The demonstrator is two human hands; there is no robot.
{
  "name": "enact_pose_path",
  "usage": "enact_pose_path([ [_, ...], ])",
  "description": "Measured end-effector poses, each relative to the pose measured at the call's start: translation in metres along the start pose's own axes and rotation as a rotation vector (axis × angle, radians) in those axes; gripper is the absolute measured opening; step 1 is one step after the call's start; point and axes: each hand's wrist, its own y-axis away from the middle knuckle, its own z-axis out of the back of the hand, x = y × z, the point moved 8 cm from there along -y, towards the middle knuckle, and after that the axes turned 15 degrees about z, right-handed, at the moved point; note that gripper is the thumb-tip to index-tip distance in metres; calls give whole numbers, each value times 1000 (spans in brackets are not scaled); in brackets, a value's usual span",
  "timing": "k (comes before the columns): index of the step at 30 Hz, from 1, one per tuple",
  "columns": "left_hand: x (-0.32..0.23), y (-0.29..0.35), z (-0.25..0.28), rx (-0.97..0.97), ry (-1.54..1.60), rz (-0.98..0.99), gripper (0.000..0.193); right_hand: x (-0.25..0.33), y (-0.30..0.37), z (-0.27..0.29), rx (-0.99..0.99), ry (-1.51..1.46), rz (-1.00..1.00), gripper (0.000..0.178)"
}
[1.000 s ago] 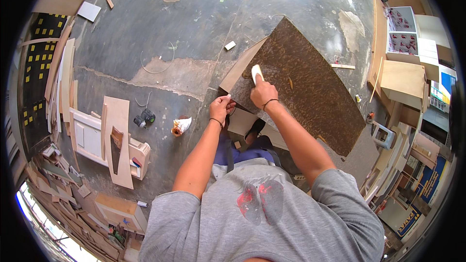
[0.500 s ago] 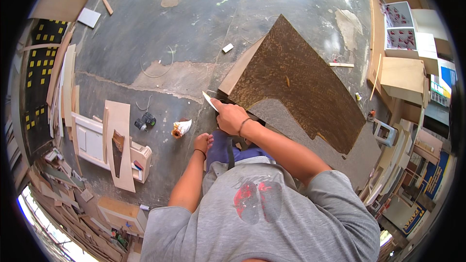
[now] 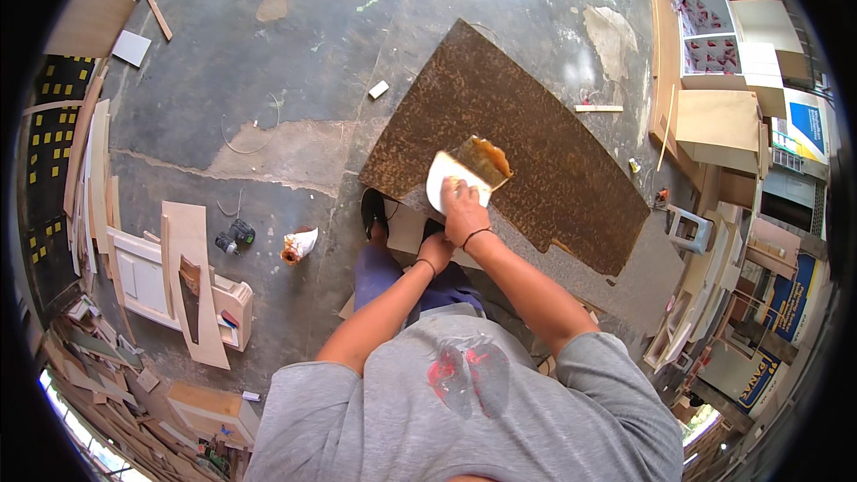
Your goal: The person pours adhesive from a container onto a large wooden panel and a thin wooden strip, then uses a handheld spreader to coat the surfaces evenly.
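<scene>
Brown, glue-like coating covers most of the large, flat, angular panel, its near strip bare grey, while over that boundary the right hand grips a white, flat spreader by an amber glob; the left hand's grip, near the panel's near edge, cannot be told.

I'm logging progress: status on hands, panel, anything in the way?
Right hand gripping flat white tool over panel. Left hand near right wrist, grip unclear. Panel surface mottled brown. Amber-edged brown mass beside tool, possibly in its way.
</scene>
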Motion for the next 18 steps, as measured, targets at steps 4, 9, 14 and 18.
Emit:
enact_pose_path([
  [4,-2,-2,-7,-150,497,327,38,-52,12,67,-74,-257,-126,55],
  [9,-18,1,-13,-118,795,306,35,-150,-11,55,-21,-142,-289,55],
  [14,-4,-4,-35,-119,711,225,33,-52,-41,38,71,-117,28,53],
  [18,-12,-12,-60,-162,675,88,33,22,-33,25,58,-93,290,53],
])
